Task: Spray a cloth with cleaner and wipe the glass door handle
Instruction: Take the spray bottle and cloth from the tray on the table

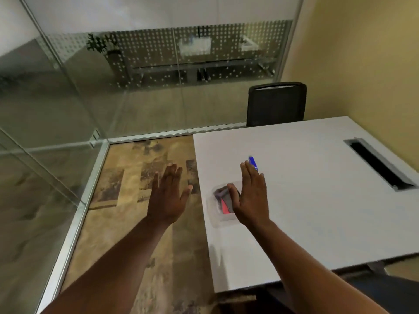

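So the cloth point(220, 191) is sitting bunched up, grey with a pink bit showing, inside a clear container point(212, 219) near the left edge of the white table point(317, 200). The person's right hand point(251, 200) is hovering flat right over that container, fingers point(246, 171) straight and close together, gripping nothing, thumb lying across the cloth from this angle. Just past the fingertips a small blue thing point(254, 163) is poking out on the table; it's too blurry to tell what it is. The left hand point(169, 198) is hanging out over the patterned carpet point(136, 200) beside the table, palm down, fingers straight and slightly spread, also empty. A dark chair point(275, 105) is standing at the far end, with glass walls point(56, 109) running around the corner.
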`<state>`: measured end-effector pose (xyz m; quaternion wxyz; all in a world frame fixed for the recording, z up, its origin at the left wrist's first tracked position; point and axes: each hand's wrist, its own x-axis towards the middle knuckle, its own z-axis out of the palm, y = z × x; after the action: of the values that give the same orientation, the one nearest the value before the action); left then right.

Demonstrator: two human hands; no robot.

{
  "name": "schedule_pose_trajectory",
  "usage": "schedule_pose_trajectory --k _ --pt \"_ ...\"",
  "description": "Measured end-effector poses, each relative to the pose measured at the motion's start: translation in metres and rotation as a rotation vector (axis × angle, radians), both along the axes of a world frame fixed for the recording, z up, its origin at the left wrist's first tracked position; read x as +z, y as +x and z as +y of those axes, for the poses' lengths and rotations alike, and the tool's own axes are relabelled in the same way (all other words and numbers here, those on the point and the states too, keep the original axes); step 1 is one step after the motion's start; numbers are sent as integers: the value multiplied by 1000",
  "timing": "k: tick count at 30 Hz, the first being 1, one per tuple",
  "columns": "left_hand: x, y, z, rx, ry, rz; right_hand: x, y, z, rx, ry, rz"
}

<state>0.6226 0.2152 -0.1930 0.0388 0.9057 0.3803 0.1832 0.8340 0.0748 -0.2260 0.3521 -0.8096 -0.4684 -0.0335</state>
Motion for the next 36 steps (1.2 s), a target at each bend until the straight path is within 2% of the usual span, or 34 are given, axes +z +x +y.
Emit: schedule_pose_trajectory --k 4,7,11,22,30,36 --pt "-16 32 6 -36 -70 -1 -4 27 -7 -54 28 154" --pt "-36 56 12 -39 -196 32 -10 45 -8 -112 50 266" --pt "-60 89 16 -40 -375 26 -28 70 -1 -137 20 347" --pt "-126 170 28 -11 -694 151 -83 114 32 -151 -21 588" --pt "-178 208 45 -13 -731 218 -113 135 51 -135 -3 632" --pt "-200 230 54 -95 -491 260 -125 145 65 -107 31 660"
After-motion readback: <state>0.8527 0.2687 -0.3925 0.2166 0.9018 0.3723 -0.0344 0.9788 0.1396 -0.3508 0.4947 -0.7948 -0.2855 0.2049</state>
